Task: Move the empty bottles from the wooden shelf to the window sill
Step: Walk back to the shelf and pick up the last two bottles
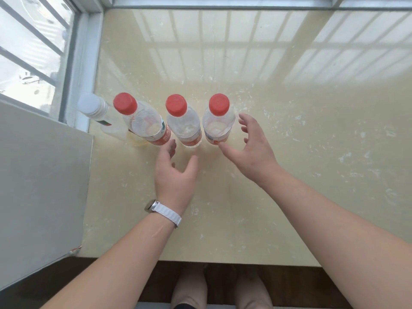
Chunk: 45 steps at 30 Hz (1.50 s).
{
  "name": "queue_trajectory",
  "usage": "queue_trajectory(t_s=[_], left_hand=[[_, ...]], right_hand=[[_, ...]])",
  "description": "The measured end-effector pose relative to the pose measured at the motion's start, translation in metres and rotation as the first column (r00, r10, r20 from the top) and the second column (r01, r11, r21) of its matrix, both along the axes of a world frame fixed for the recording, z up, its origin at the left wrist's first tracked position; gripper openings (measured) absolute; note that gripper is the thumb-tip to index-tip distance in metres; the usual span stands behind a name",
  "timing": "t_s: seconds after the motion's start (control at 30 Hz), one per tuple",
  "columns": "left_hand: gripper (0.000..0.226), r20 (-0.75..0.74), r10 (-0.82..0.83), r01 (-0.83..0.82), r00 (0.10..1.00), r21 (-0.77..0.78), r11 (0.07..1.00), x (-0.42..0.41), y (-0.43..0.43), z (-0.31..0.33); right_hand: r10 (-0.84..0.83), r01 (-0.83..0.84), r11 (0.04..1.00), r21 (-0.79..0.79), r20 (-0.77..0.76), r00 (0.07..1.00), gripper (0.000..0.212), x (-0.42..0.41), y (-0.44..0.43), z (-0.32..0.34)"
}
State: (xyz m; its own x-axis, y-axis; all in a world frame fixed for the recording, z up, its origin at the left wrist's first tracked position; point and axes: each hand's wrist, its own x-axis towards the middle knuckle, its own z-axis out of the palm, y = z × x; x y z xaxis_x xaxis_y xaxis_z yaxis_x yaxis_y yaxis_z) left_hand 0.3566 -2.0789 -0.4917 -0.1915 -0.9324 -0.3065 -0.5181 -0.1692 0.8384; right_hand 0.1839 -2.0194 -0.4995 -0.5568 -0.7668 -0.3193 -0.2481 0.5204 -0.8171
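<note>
Several empty clear bottles stand upright in a row on the cream window sill (289,130). From the left: a white-capped bottle (95,110), then three red-capped bottles (142,121), (184,121), (219,119). My left hand (175,172), with a white watch strap on the wrist, hovers open just in front of the middle red-capped bottle, fingers spread and holding nothing. My right hand (252,150) is open beside the rightmost bottle; its thumb tip is at the bottle's base, fingers apart from it.
A window with bars (33,52) runs along the left and the far edge. A white wall corner (44,186) juts in at the left. The sill's front edge (200,260) lies near me, above a dark floor.
</note>
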Motion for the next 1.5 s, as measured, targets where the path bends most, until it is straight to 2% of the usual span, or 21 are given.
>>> queue_trajectory(t_s=[0.1,0.2,0.37,0.43,0.5,0.67,0.77,0.9,1.1,1.33,1.5], left_hand=[[0.052,0.096,-0.227,0.240,0.969,-0.149,0.959,0.012,0.003,0.026],[0.053,0.263,-0.425,0.492,0.866,-0.296,0.819,0.023,0.001,0.058],[0.049,0.464,-0.493,0.672,0.736,-0.412,0.616,0.024,-0.008,0.117],[0.048,0.567,-0.484,0.738,0.666,-0.405,0.540,0.020,-0.009,0.136],[0.050,0.640,-0.470,0.780,0.608,-0.369,0.506,0.017,-0.005,0.155],[0.052,0.680,-0.479,0.816,0.556,-0.334,0.472,0.007,0.020,0.205],[0.047,0.659,-0.491,0.816,0.570,-0.382,0.434,0.000,0.033,0.230],[0.049,0.636,-0.507,0.813,0.582,-0.452,0.366,-0.011,0.046,0.258],[0.054,0.642,-0.549,0.836,0.535,-0.497,0.234,-0.028,0.056,0.296],[0.051,0.638,-0.617,0.797,0.461,-0.604,-0.028,-0.060,0.081,0.336],[0.051,0.633,-0.691,0.748,0.349,-0.632,-0.201,-0.092,0.117,0.349]], right_hand=[[0.055,-0.054,0.998,0.017,-0.078,0.995,0.071,-0.007,0.014,0.031],[0.153,-0.143,0.988,0.058,-0.211,0.966,0.063,-0.011,0.030,0.065],[0.229,-0.207,0.973,0.098,-0.342,0.911,0.057,-0.013,0.055,0.125],[0.261,-0.233,0.965,0.118,-0.398,0.879,0.062,-0.014,0.063,0.150],[0.284,-0.248,0.959,0.139,-0.442,0.851,0.065,-0.015,0.072,0.174],[0.345,-0.289,0.939,0.189,-0.541,0.767,0.073,-0.022,0.099,0.229],[0.364,-0.292,0.931,0.218,-0.583,0.726,0.073,-0.029,0.118,0.258],[0.371,-0.273,0.929,0.251,-0.641,0.672,0.071,-0.034,0.143,0.292],[0.294,-0.160,0.955,0.250,-0.731,0.615,0.060,-0.026,0.190,0.334],[0.188,0.036,0.968,0.247,-0.816,0.546,0.054,-0.008,0.242,0.372],[0.089,0.225,0.948,0.224,-0.868,0.488,0.054,0.010,0.298,0.385]])
